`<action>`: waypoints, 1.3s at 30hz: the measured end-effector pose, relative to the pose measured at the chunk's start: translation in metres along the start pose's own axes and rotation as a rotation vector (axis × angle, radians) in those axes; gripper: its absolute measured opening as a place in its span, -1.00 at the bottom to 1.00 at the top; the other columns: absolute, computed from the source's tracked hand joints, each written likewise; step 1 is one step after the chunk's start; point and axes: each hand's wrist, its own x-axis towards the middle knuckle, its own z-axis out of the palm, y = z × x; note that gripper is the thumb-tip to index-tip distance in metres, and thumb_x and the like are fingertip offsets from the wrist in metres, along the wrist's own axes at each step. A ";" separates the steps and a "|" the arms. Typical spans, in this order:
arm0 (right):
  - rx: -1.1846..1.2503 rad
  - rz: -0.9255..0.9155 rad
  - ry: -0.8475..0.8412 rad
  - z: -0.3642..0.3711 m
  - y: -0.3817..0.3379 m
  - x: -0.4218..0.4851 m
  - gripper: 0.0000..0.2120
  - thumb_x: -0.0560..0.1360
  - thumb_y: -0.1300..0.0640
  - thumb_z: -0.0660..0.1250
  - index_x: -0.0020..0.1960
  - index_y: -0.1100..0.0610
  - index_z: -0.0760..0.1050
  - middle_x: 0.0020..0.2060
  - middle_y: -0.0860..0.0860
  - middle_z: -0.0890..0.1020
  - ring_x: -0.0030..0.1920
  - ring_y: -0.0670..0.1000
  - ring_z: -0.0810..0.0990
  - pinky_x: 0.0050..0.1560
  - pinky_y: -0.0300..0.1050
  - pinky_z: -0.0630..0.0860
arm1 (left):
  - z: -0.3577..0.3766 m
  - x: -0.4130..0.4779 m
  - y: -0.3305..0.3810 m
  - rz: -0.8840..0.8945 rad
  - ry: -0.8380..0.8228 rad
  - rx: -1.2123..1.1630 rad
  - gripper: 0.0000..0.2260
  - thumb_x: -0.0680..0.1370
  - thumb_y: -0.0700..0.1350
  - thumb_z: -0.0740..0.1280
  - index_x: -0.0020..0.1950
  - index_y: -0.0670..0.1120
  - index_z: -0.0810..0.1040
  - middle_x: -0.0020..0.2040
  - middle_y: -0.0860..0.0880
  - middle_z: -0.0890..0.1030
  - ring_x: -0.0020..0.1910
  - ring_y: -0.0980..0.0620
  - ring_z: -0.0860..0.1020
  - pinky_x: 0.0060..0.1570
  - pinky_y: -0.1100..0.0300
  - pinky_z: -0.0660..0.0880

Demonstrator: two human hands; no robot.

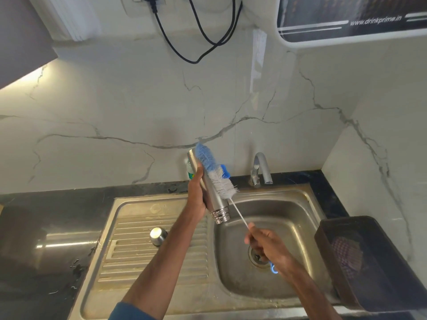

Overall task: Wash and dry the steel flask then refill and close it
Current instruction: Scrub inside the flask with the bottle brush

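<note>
Pinching the thin wire stem of the bottle brush [215, 174] in my right hand [265, 245], I hold it low over the middle of the sink basin [288, 215], fingers curled tight round the stem so the bristles can be steered from a distance. Left of the basin, on the ribbed drainboard, the flask's cap [158, 235] stands by itself, probably parked there to keep the mouth free for washing. Farther out, my left hand [196, 192] is wrapped firmly round the body of the steel flask [213, 197], which hangs tilted over the basin's left rim with its threaded neck pointing down, so drips should fall into the basin and not onto the surface [46, 250]. The bristles lie along the flask's outer wall, touching it; I judge this to be the outside scrub. Below the neck the basin is open, giving room to swing the stem. A dark tray [369, 262] crowds the basin's right edge near my elbow. At the basin's back rim the tap [261, 167] stands apart from the flask.
</note>
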 end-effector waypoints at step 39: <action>-0.107 -0.045 -0.025 -0.002 0.031 -0.001 -0.50 0.72 -0.12 0.18 -0.36 0.02 0.33 -0.48 0.03 0.22 -0.53 -0.07 0.14 -0.45 -0.25 0.02 | 0.002 0.015 0.000 0.093 0.085 0.044 -0.35 0.60 0.30 0.30 0.29 -0.30 0.48 -0.09 -0.24 0.69 -0.21 -0.20 0.67 -0.19 -0.04 0.65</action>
